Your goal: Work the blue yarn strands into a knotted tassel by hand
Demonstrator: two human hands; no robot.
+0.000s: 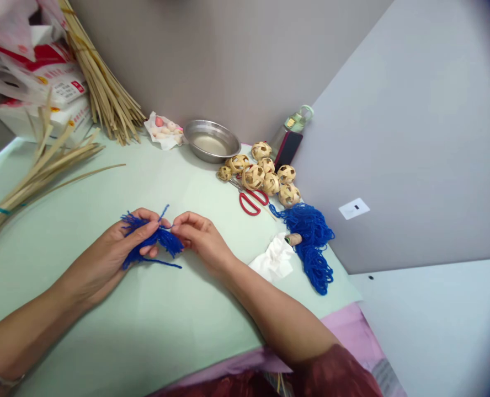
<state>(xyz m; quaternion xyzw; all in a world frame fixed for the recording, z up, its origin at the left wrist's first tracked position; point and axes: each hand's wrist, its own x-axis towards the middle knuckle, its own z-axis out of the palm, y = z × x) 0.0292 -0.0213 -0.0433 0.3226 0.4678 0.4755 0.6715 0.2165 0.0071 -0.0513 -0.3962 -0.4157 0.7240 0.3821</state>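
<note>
A bundle of short blue yarn, with cut ends at both sides, is pinched in my left hand between thumb and fingers. One loose strand trails from it to the right, below my fingers. My right hand is closed at the bundle's right side, its thumb and forefinger pinching a thin blue yarn strand. Both hands are just above the pale green table cover. Further right lies a larger skein of blue yarn, with a thread spool against it.
Red-handled scissors lie beside several woven strip balls. Behind are a metal bowl, a bottle and a phone. A crumpled tissue lies right. Strip bundles and packages occupy the left.
</note>
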